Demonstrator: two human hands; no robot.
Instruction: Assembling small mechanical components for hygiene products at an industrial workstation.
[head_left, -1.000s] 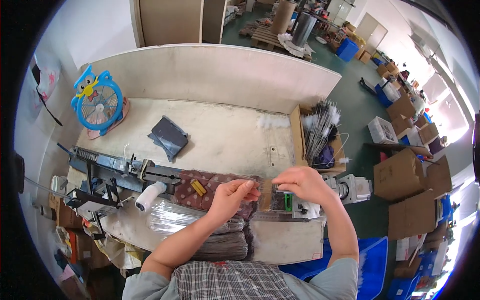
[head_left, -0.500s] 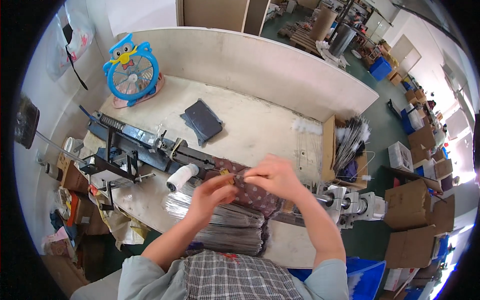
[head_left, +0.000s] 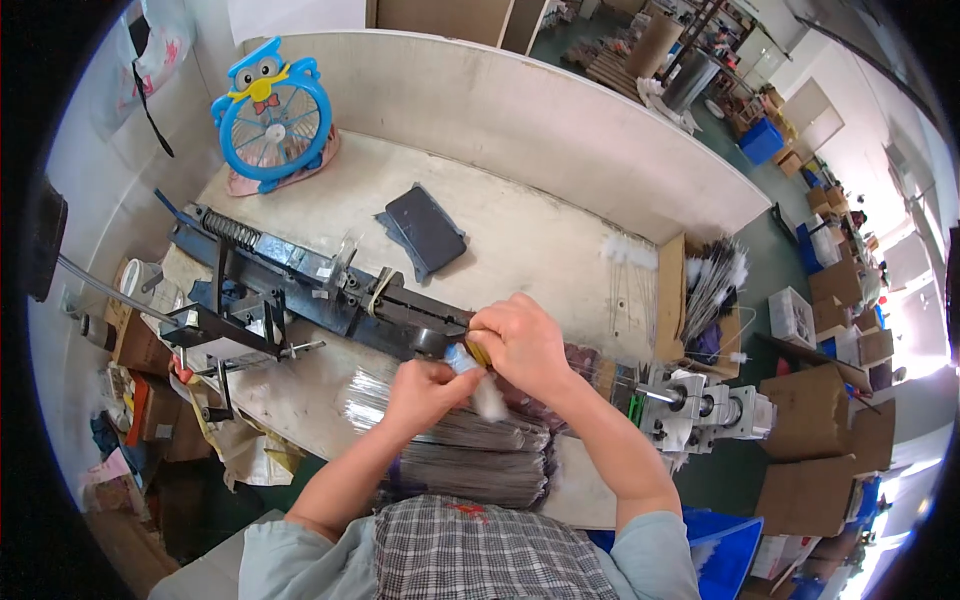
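Observation:
Both hands meet at the middle of the long dark metal jig [head_left: 345,300]. My left hand [head_left: 428,392] is closed, fingertips pinching a soft white roll [head_left: 488,400] with a pale blue end, which slants down towards me. My right hand [head_left: 522,348] is bent over the jig, its fingers closed on a small yellow piece [head_left: 479,352] just beside the roll's blue end; its kind cannot be made out. A dark round metal part [head_left: 430,343] shows above my left fingers. Bundles of thin silvery wires [head_left: 465,470] lie below my hands, and a spotted brown cloth [head_left: 583,360] is partly covered by my right hand.
A blue toy-shaped fan [head_left: 275,130] stands at the back left, a dark flat case [head_left: 425,230] nearer the middle. At the right end are a shaft-and-clamp machine [head_left: 700,405] and a carton [head_left: 672,300] of white-tipped wires. A black metal frame [head_left: 235,335] stands left.
The white roll, lying on the jig left of my hands before, is now in my left fingers further right. My right hand has come down onto the jig beside it.

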